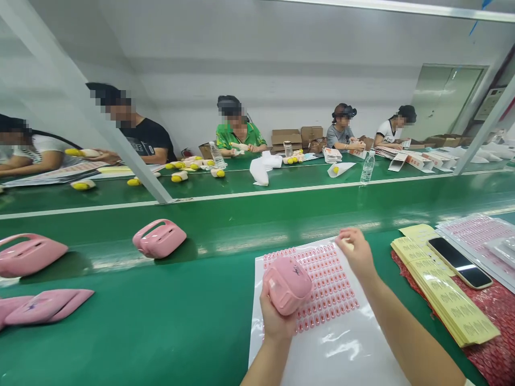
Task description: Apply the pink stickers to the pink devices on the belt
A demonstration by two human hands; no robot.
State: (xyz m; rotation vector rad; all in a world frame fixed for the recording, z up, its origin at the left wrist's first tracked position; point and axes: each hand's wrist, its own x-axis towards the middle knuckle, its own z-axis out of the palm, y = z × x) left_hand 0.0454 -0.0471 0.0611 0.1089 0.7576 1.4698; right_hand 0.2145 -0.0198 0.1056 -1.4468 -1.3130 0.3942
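My left hand point(277, 319) is wrapped round a rounded pink plastic housing point(290, 284) with a small dark printed mark on its top. Under it lies a white glossy sticker sheet point(341, 343) bearing rows of small pink oval stickers point(328, 284) with red centres. At the sheet's upper right corner, my right hand point(356, 251) has its fingers curled together in a pinch. Whatever sits between those fingertips is too small to make out. Another pink housing point(160, 238) with a handle loop stands further left, apart from both hands.
More pink parts point(48, 306) lie at the left edge. On the right, folded yellow label sheets point(442, 292) and a phone point(459, 262) rest on red wrap point(494, 316). Across a raised green bench point(233, 187), several people work among yellow-tipped items, boxes and a water bottle point(367, 169).
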